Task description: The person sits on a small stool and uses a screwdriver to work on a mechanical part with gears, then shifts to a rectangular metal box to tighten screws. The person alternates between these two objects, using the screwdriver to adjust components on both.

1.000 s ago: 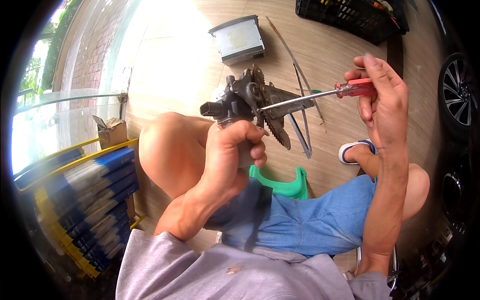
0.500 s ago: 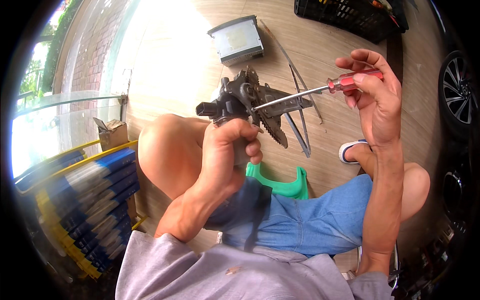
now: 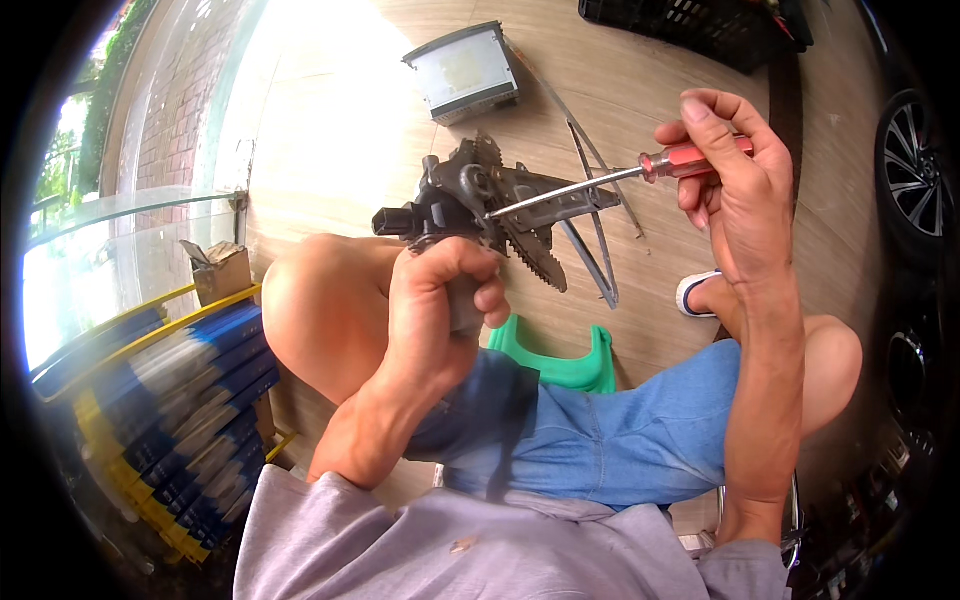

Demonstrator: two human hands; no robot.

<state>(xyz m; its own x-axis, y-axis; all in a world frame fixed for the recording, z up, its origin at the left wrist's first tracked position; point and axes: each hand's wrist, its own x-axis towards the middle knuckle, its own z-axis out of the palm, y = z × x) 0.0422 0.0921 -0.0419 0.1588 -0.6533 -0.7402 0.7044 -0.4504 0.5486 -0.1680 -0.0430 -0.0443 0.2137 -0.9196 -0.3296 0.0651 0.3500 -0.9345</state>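
My left hand [image 3: 435, 310] is wrapped round the motor's cylinder at the near end of a car window regulator [image 3: 455, 205]. This dark metal assembly has a black connector, a toothed sector gear and long thin arms reaching away to the right. In my right hand [image 3: 740, 200], raised at the right, is a screwdriver [image 3: 660, 165] with a clear red handle. Its long shaft slants down to the left, and the tip touches the regulator beside the gear and motor housing. My right fingers close round the handle, with the thumb raised across it.
A grey metal box, like a car stereo unit [image 3: 462, 75], lies on the tiled floor beyond. Between my legs is a green plastic stool [image 3: 570, 372]. A black crate [image 3: 690, 30] stands at the far right, near a car wheel [image 3: 915, 165]. Blue-and-yellow stacked packages [image 3: 190, 420] fill the left.
My right thumb has shifted up on the screwdriver handle as the grip changed. The regulator and both hands sit slightly further left in view; the tip remains at about the same spot.
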